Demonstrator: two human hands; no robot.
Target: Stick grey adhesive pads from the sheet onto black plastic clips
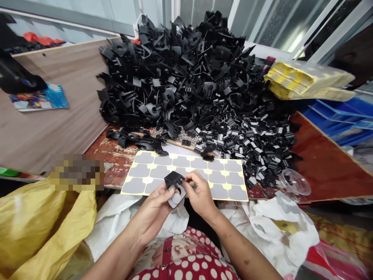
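Note:
My left hand (157,206) grips a black plastic part (174,179) with a clip-like end. A grey pad (176,199) shows on the face of this part, beside my left thumb. At the part's right edge, my right hand (201,195) has its thumb and index finger pinched together; what lies between them is too small to make out. Under and beyond both hands lies a yellow-backed sheet of grey die-cut stickers (217,177). Two loose black parts rest at its far edge, one on the left (159,147) and one on the right (208,151).
A tall heap of black plastic parts (177,74) fills the table's back. Smaller black clips (250,144) spread to the right, with tiny metal balls (186,136) in front. A clear plastic cup (295,182), stacked sticker sheets (309,79) and blue trays (344,120) stand right.

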